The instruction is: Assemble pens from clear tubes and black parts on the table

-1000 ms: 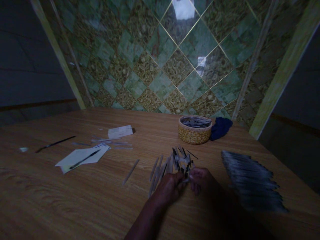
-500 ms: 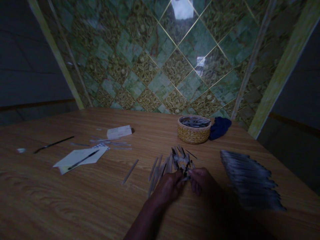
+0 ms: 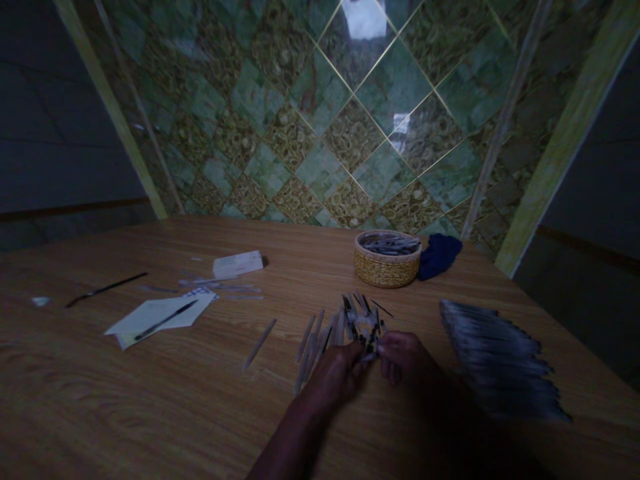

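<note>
My left hand [image 3: 343, 365] is closed, its fingertips pinching one end of what looks like a pale pen [image 3: 369, 357], mostly covered by the fingers. Close on its right, my right hand [image 3: 401, 353] is closed too, thumb and fingers pressed together at the other end of the pen. Just beyond both hands lies a loose pile of dark and whitish pen parts [image 3: 361, 320]. Several pale pen barrels [image 3: 313, 347] lie on the table beside my left hand, and a single barrel [image 3: 259, 344] lies farther left. Dim light blurs the small parts.
A woven basket [image 3: 386, 270] full of pens stands at the back, touching a dark blue cloth [image 3: 440, 256]. Pens lie in a dense row [image 3: 500, 360] at right. At left are papers [image 3: 160, 319] with a pen on top, a white box [image 3: 238, 264] and a black strip [image 3: 107, 289].
My right hand has shifted very slightly, staying at the left hand's fingertips. The left hand and the things on the table look nearly the same.
</note>
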The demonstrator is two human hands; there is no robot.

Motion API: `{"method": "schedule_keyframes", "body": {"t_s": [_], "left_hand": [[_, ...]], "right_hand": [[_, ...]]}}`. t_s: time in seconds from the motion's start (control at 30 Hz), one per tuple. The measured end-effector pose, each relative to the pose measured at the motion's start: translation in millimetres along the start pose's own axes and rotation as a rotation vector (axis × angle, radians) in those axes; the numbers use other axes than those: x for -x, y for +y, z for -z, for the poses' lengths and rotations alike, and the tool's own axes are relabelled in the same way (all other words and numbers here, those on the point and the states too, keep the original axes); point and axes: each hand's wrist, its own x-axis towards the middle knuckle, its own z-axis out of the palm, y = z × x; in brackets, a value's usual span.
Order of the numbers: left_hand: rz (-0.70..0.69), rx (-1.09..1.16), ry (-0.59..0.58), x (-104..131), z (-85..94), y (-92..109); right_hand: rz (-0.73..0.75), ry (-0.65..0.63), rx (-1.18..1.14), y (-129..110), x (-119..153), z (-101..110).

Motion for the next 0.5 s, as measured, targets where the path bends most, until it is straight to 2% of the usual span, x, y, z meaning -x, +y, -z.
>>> {"method": "schedule_keyframes", "body": {"t_s": [0.1, 0.5], "left_hand": [[0.009, -0.031, -0.007, -0.3, -0.5, 1.2], [0.025, -0.082, 0.034, -1.0, -0.2, 8.4]], "right_hand": [[-0.047, -0.025, -0.002, -1.6, 0.1, -1.2], [-0.108, 0.039, 0.032, -12.5, 2.0, -5.3]]}}
